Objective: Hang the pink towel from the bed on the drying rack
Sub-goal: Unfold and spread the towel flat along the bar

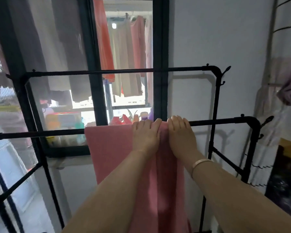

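The pink towel hangs draped over the near top bar of the black drying rack, its cloth falling straight down toward me. My left hand lies palm down on the towel at the bar, fingers curled over the top edge. Right beside it, my right hand presses on the towel's right edge, fingers hooked over the same bar. A thin bracelet circles that wrist. Both hands rest on the cloth; whether they pinch it cannot be told.
The rack's far bar runs parallel behind, bare. A black-framed window stands beyond, with clothes hanging outside and bottles on the sill. White wall at right carries hanging cloth and a dark picture.
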Demonstrator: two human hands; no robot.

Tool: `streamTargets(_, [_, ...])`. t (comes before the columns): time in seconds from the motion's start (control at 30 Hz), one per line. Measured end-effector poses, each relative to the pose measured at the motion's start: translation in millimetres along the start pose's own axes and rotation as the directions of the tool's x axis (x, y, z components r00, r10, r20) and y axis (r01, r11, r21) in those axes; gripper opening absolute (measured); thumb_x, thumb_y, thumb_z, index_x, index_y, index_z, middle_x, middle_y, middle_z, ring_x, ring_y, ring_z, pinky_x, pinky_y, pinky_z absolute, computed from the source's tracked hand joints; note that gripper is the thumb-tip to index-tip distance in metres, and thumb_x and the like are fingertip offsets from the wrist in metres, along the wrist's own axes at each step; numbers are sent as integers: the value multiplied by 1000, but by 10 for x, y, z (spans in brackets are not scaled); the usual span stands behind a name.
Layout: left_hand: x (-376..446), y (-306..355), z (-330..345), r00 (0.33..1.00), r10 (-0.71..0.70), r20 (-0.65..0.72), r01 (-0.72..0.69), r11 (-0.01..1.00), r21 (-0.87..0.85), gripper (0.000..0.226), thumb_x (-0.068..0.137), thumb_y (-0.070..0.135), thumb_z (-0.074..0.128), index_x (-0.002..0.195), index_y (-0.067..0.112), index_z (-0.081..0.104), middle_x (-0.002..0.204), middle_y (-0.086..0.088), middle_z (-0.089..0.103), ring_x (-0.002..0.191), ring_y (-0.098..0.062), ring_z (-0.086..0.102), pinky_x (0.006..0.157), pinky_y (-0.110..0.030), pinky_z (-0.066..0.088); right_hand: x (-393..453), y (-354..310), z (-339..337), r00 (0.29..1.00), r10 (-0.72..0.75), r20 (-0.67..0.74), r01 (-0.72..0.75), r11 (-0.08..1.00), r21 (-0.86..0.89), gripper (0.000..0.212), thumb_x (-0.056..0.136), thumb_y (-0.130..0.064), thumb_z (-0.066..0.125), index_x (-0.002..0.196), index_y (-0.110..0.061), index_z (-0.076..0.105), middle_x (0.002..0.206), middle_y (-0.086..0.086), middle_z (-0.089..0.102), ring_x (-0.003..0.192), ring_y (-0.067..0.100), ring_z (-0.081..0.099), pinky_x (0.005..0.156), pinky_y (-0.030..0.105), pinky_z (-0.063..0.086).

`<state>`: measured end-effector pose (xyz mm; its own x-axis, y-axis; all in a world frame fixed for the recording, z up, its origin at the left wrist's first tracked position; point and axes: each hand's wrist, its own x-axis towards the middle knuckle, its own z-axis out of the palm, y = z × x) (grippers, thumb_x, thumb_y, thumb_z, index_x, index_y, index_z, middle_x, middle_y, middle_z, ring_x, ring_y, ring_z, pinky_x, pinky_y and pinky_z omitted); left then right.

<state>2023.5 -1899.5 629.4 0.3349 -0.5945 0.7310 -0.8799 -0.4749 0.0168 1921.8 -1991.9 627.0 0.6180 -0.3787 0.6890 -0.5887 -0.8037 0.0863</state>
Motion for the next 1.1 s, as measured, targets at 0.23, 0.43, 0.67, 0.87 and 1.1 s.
streamTargets(0.23, [-20, -1, 13, 988, 46, -146, -38, 998, 53, 37, 76, 11, 65, 111, 23, 64, 83, -4, 64, 75, -29, 56, 78, -38, 39, -69, 64, 29, 995, 94, -45, -92, 994, 58, 60, 87, -16, 10, 135, -2, 42, 143, 18, 44, 136, 34, 36, 115, 47, 19])
streamTargets(0.43, [-28, -41, 16, 984, 30, -175, -30, 1000, 1, 30, 75, 12, 68, 104, 21, 67, 75, -5, 63, 69, -29, 57, 78, -38, 43, -98, 197, 72, 968, 247, -38, -247, 969, 6, 50, 91, -6, 31, 141, -9, 34, 150, 11, 35, 141, 30, 26, 118, 48, 11])
streamTargets(0.67, [-7, 17, 38, 990, 5, -140, -7, 1000, -13, 28, 83, 17, 63, 111, 22, 64, 84, -7, 64, 78, -31, 57, 87, -41, 39, -97, 259, 60, 952, 299, -65, -300, 954, -16, 56, 88, -4, 32, 143, -7, 27, 154, 14, 25, 145, 28, 17, 118, 45, 4])
streamTargets(0.87, [13, 54, 41, 993, -40, -108, 37, 999, -30, 35, 91, 35, 51, 122, 20, 57, 115, -9, 62, 106, -31, 54, 104, -46, 26, -169, 138, 118, 985, 80, -150, -67, 994, 91, 53, 90, -5, 18, 138, 8, 35, 147, 25, 35, 138, 38, 32, 115, 46, 21])
streamTargets(1.1, [143, 401, 82, 997, 73, -30, -76, 991, -109, 35, 95, 33, 41, 123, 18, 55, 123, -1, 60, 115, -24, 50, 105, -40, 22, -136, 477, 72, 992, -14, -124, 30, 992, 126, 52, 84, -7, 30, 133, 2, 47, 134, 19, 54, 129, 36, 46, 109, 47, 36])
